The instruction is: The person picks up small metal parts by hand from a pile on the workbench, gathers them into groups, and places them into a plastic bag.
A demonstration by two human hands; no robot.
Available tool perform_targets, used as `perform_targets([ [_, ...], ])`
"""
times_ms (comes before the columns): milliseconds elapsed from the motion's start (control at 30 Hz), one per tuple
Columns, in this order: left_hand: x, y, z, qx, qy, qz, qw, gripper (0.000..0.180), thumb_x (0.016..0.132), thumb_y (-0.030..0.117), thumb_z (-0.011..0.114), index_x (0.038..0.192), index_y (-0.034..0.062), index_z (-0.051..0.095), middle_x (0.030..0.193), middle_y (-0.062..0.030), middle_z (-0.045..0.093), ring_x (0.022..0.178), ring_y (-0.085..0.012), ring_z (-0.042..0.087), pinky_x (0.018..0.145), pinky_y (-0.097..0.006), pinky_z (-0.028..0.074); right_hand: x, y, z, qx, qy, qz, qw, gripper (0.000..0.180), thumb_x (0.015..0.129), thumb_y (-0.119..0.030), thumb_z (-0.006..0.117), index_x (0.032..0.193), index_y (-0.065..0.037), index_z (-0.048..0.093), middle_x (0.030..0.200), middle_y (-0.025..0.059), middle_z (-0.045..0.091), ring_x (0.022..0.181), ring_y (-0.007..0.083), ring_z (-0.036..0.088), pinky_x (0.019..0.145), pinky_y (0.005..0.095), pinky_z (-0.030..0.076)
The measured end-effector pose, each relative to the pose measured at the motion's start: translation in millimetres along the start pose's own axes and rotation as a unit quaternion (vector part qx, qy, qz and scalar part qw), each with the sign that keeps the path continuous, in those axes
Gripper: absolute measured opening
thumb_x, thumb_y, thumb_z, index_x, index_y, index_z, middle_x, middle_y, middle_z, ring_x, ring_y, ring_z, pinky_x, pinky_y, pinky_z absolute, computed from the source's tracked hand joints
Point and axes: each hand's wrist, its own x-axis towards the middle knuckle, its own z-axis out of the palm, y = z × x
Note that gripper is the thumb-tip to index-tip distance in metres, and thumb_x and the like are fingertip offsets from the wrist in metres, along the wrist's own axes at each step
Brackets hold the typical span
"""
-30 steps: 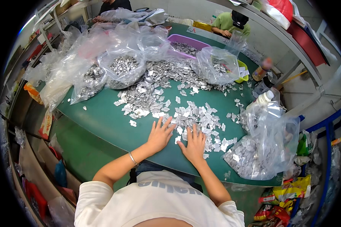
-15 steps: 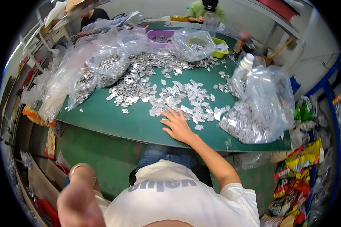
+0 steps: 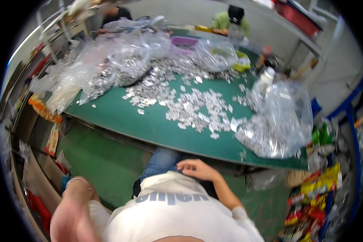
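My right hand [image 3: 197, 169] lies on my lap at the hem of my white shirt, below the near edge of the green table [image 3: 149, 127]. Its fingers are loosely spread and hold nothing. My left hand [image 3: 68, 215] is raised close to the camera at the lower left. It is blurred, with a bracelet [image 3: 78, 180] at the wrist, and its fingers cannot be made out. A loose pile of small silvery pieces [image 3: 193, 107] is spread over the middle of the table, out of reach of both hands.
Clear plastic bags of the same pieces stand at the table's right end [image 3: 278, 121] and back left [image 3: 129, 64]. A purple tray [image 3: 185, 42] sits at the back. Two other people work at the far side. Colourful packets [image 3: 322, 189] lie on the floor at right.
Both hands have left the pile. The left rose toward the camera first, then the right drew back off the table down to my lap. The view has tilted lower.
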Motion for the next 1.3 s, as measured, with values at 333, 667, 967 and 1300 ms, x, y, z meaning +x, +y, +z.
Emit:
perform_targets([
  [333,-36,321,-420,0.271,-0.687,-0.656,-0.157,0.049,0.083,0.019,0.063,0.123,-0.0059,0.049,0.113,-0.0260,0.059,0.099,-0.0441,0.058,0.089,-0.046,0.047,5,-5,-67,0.152,0.231,0.068,0.959,0.016,0.091,-0.006,0.056,0.102,0.002,0.064,0.077,0.0060,0.066,0.061,0.0077,0.057,0.057,0.0196,0.045],
  [667,-29,362,-380,0.300,-0.490,-0.703,-0.419,0.042,0.086,0.024,0.061,0.119,-0.0009,0.053,0.108,-0.0200,0.061,0.092,-0.0347,0.059,0.079,-0.041,0.047,112,-17,-135,-0.250,0.302,0.013,0.920,0.033,0.078,-0.011,0.069,0.111,-0.007,0.064,0.122,0.0113,0.057,0.109,0.0336,0.051,0.089,0.0388,0.041],
  [967,-62,342,-369,0.305,-0.396,-0.733,-0.461,0.036,0.089,0.028,0.059,0.115,0.0037,0.056,0.103,-0.0146,0.063,0.085,-0.0263,0.060,0.071,-0.037,0.048,126,-17,-138,-0.411,0.139,0.138,0.890,0.038,0.080,-0.021,0.067,0.117,-0.018,0.063,0.132,0.0047,0.050,0.130,0.0305,0.038,0.102,0.0556,0.022],
  [1300,-138,350,-457,0.222,-0.249,-0.838,-0.431,0.031,0.092,0.033,0.057,0.111,0.0087,0.060,0.098,-0.0085,0.066,0.077,-0.0169,0.062,0.061,-0.032,0.049,76,-26,-118,-0.490,0.312,0.167,0.797,0.032,0.082,-0.011,0.063,0.114,-0.009,0.062,0.127,0.0102,0.051,0.131,0.0321,0.037,0.105,0.0566,0.020],
])
